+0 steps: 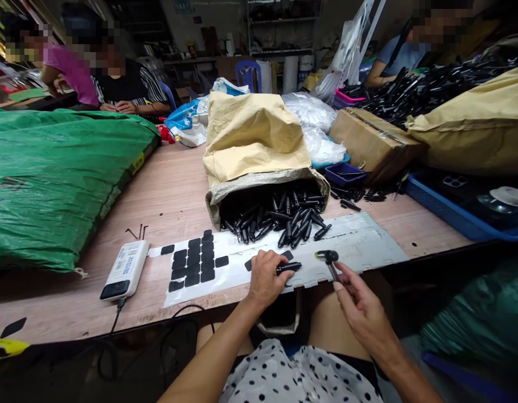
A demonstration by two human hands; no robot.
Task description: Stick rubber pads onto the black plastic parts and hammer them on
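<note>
On the pale board at the table's front edge, my left hand is closed around a slim black tube-shaped part. My right hand, just past the table edge, grips the thin shaft of a small hammer-shaped tool with a dark head. The head hangs over the board, apart from the black part. A pile of similar black parts spills from the mouth of a tan sack onto the board. To the left of my left hand lies a white sheet with rounded black stickers.
A large green sack fills the left side. Near it lie a white power bank with a cable and several hex keys. At right are a cardboard box and a blue tray. Co-workers sit across the table.
</note>
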